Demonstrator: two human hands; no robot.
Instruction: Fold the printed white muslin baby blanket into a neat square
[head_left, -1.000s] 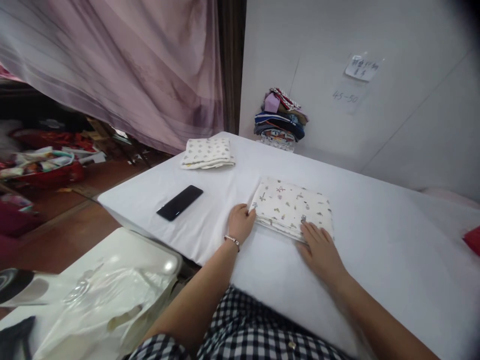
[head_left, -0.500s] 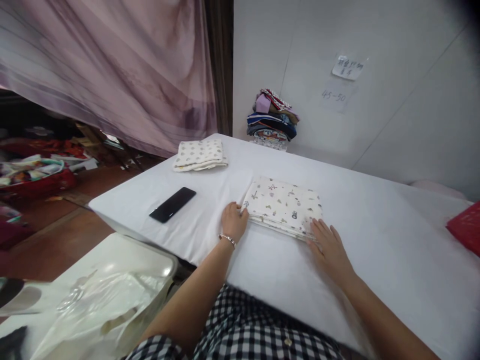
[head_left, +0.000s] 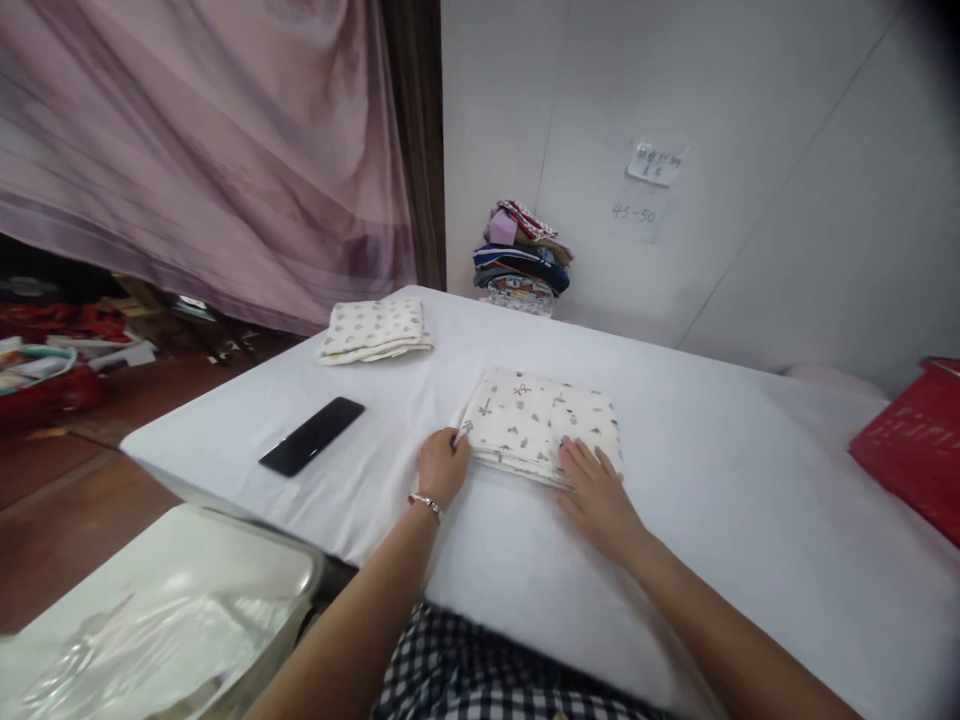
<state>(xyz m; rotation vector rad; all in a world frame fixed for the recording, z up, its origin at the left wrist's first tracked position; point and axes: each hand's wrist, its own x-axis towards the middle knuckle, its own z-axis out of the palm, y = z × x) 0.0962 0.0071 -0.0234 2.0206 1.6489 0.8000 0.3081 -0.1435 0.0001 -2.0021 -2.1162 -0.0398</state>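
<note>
A folded white cloth (head_left: 536, 415) with small printed figures lies flat before me, its layers showing along the front edge. At its left front corner my left hand (head_left: 442, 466) is closed, the thumb and fingers curled on the cloth's edge. My right hand (head_left: 598, 498) rests open on the right part of the front edge, fingers stretched over the top layer. Farther back on the left lies a second folded cloth (head_left: 377, 328) with a spotted print. A black phone (head_left: 313, 437) lies left of my left hand.
The cloths lie on a white-covered table (head_left: 712, 480). A red bag (head_left: 911, 440) stands at the right edge. Stacked folded clothes (head_left: 523, 262) are behind the table by the wall. A plastic bag (head_left: 172, 650) lies on a white surface at lower left. A pink curtain (head_left: 225, 150) hangs at left.
My right hand has slid left along the cloth's front edge, away from its right corner. My left hand stays at the left corner, its fingers more curled. The view has shifted slightly right.
</note>
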